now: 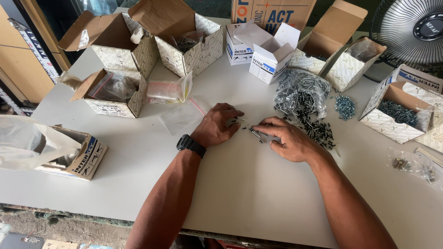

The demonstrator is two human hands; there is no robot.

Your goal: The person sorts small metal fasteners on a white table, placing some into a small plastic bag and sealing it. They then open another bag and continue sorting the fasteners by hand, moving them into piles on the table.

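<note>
My left hand, with a black watch on its wrist, lies palm down on the white table, its fingers curled over a few small dark screws. My right hand rests just to its right, fingertips pinching or touching several loose dark screws on the table top. A larger heap of dark screws spreads right behind my right hand. A clear bag of screws lies beyond the heap.
Open cardboard boxes ring the table's far side, some holding bagged screws. Empty clear zip bags lie left of my hands. A box of bluish screws stands at right, a fan behind it.
</note>
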